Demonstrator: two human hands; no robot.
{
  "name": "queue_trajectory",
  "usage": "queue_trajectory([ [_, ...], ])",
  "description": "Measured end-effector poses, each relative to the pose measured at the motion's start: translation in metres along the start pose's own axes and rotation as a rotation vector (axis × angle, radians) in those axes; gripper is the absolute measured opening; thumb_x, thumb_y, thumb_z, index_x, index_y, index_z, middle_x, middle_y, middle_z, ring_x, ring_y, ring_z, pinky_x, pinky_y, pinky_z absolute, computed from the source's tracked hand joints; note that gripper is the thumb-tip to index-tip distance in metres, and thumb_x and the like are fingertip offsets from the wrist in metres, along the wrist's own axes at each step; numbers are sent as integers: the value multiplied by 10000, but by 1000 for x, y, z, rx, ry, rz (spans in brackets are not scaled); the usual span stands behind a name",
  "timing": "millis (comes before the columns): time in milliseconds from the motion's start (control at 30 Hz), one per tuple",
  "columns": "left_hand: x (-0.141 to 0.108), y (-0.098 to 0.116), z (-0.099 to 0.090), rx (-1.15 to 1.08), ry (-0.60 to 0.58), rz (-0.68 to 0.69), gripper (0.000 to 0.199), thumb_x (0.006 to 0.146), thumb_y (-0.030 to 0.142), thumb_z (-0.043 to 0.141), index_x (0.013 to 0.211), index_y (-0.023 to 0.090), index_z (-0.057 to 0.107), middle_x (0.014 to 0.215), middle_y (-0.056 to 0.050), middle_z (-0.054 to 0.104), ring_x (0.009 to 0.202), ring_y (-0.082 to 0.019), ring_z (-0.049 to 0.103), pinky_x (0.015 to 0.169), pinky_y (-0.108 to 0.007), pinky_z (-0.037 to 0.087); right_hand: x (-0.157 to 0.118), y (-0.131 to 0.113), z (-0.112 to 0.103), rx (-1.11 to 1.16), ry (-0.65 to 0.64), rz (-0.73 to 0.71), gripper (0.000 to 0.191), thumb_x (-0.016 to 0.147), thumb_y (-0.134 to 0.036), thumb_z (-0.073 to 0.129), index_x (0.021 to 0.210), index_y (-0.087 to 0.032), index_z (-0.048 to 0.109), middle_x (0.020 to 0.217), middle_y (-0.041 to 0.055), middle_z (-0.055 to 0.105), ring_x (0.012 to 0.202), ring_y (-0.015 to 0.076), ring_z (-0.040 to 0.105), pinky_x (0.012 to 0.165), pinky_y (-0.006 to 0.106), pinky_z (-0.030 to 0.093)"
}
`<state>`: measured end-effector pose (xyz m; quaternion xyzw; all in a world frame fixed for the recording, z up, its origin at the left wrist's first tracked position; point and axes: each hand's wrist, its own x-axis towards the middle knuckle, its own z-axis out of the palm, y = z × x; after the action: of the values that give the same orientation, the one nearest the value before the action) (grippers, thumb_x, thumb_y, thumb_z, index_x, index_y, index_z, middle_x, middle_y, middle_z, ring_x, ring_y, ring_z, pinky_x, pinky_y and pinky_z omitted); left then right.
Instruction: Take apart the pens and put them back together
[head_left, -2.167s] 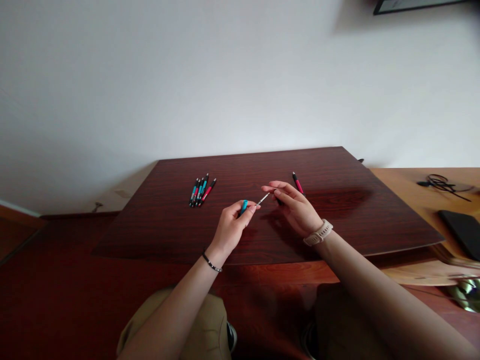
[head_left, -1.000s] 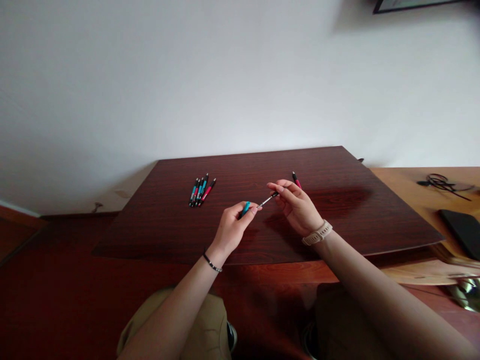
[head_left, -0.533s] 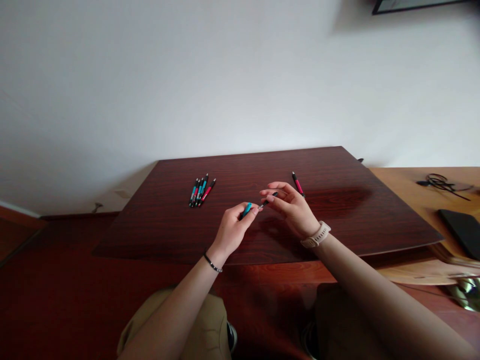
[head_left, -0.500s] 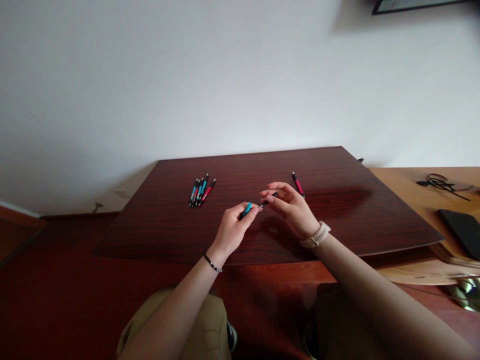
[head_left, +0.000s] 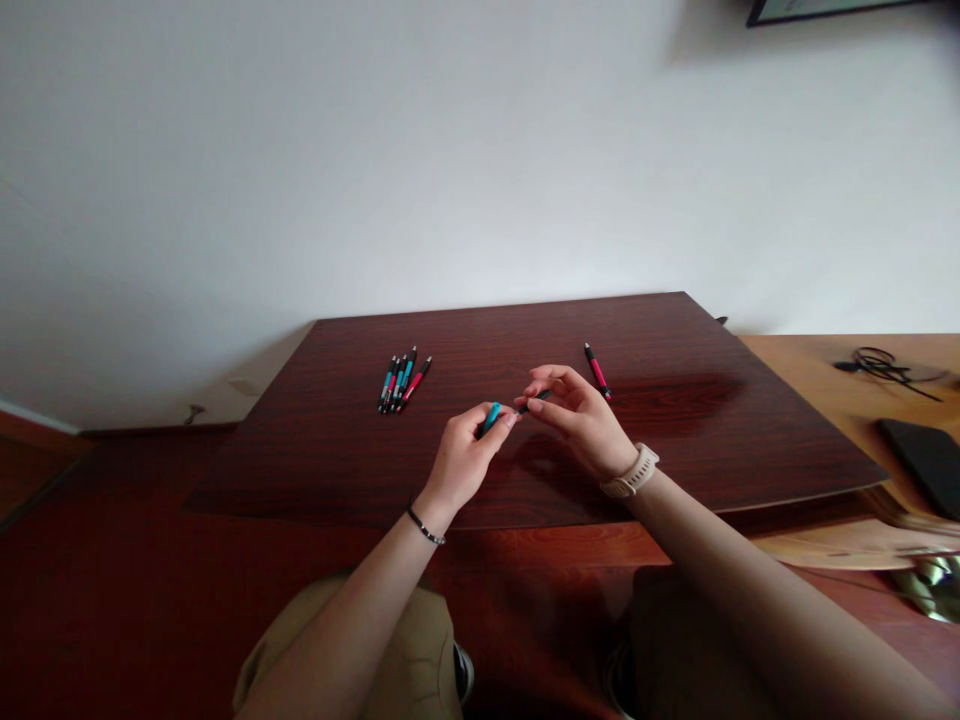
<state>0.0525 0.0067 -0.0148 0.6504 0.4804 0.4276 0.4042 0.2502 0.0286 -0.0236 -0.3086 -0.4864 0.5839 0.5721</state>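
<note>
Over the front half of the dark wooden table, my two hands are close together. Blue shows above the fingers of my left hand (head_left: 469,455), which is closed around a blue pen barrel (head_left: 491,414). Between thumb and fingers my right hand (head_left: 577,415) pinches a slim black pen part (head_left: 536,400), its inner end reaching the left fingertips. Whether the two pieces join is hidden by the fingers. Just beyond the right hand lies a pink-and-black pen (head_left: 597,371). Several blue and pink pens (head_left: 402,382) lie side by side at the left.
The dark table (head_left: 480,345) backs onto a white wall. At right a lighter wooden desk (head_left: 787,365) carries a coiled black cable (head_left: 885,366) and a flat black device (head_left: 921,460). My knees are below the table's front edge.
My right hand has shifted slightly, and the black pen part is now closer to the left fingertips, with less of it showing. The blue barrel has tilted a little; the pens on the table are unmoved.
</note>
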Motion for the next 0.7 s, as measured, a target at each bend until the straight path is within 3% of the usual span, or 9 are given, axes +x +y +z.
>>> queue_trajectory([
  [200,1,-1,-1,-5,11,-26,343,991,512,670,908,186,735,728,9,615,650,-136,471,624,-251,382,-3,6,4,46,6,56,443,788,-385,945,1154,-301,710,1065,30,730,1109,241,718,1061,436,568],
  [567,4,-6,-3,5,51,-52,331,978,515,704,931,190,737,695,26,584,622,-128,464,609,-255,374,-3,10,2,69,-16,113,392,792,-345,938,1118,-285,730,1158,43,788,1117,219,714,1066,409,547],
  [700,4,-5,-3,23,70,-19,359,1003,514,676,878,180,716,718,8,615,662,-138,529,652,-261,408,-4,13,1,48,-20,111,394,798,-335,931,1129,-283,723,1142,39,794,1090,212,726,1039,391,554],
])
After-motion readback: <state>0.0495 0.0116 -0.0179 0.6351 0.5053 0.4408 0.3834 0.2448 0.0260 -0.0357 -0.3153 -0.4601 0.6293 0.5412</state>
